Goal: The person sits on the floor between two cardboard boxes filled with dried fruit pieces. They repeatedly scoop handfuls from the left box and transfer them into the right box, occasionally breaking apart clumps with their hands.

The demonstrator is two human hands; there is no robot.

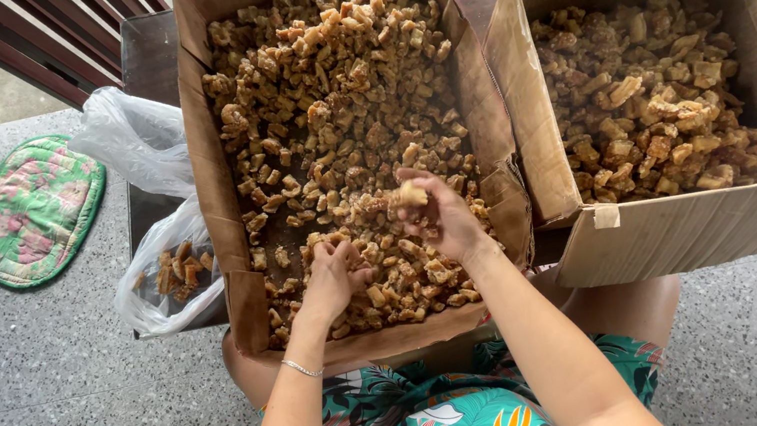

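While the right hand [445,218] pinched one brown chunk [412,195] above the near cardboard box [219,218], the left hand's [333,276] fingers curled shut among the pieces; lifting singly seemed wise.

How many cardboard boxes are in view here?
2. One cardboard box sits in front of the person, both hands in it: left hand, right hand. The second box stands beside it on the right. Both hold brown chunks.

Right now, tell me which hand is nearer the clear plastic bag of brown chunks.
Left. The left hand digs in the middle box beside the plastic bag; the right hand holds a chunk farther right.
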